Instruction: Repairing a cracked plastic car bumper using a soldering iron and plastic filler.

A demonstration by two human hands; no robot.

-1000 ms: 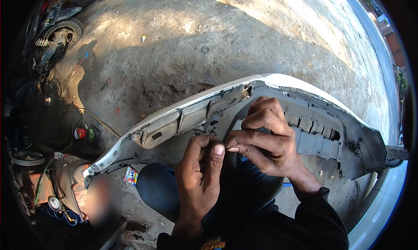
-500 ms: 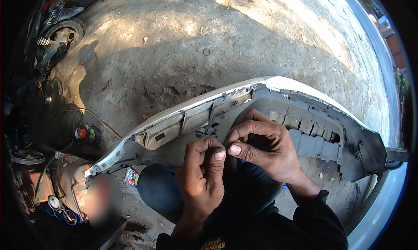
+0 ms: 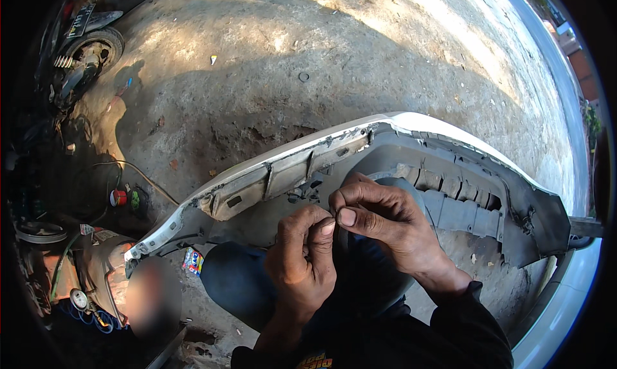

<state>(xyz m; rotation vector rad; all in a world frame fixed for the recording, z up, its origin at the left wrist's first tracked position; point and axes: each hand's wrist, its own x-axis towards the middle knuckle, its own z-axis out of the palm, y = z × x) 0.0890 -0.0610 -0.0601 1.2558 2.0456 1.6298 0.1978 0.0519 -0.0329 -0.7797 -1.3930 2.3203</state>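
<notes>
Fingertip to fingertip, my two hands meet above my knees. My left hand (image 3: 302,256) is closed, its thumb pressed against the curled index finger. My right hand (image 3: 385,224) pinches thumb and index finger together just beside it. Whatever lies between the fingertips is too small or hidden to make out. In front of me and round my legs lies a white car bumper (image 3: 295,141), its rough grey inner side (image 3: 283,179) toward me. Slots, ribs and dark smears show along its edge, and the grey inner panel (image 3: 459,211) at the right is cracked.
Far left stands a motorcycle wheel (image 3: 96,51). An orange tank (image 3: 106,272) with a pressure gauge (image 3: 80,298) is at lower left, near a red can (image 3: 118,197) and a hose (image 3: 144,176). A colourful packet (image 3: 193,260) lies by my left knee. A pale car body (image 3: 569,305) edges the right.
Both hands stay pinched together with only slight shifts. My right hand has dropped a little, its fingers still curled, and more of my right knee shows behind it.
</notes>
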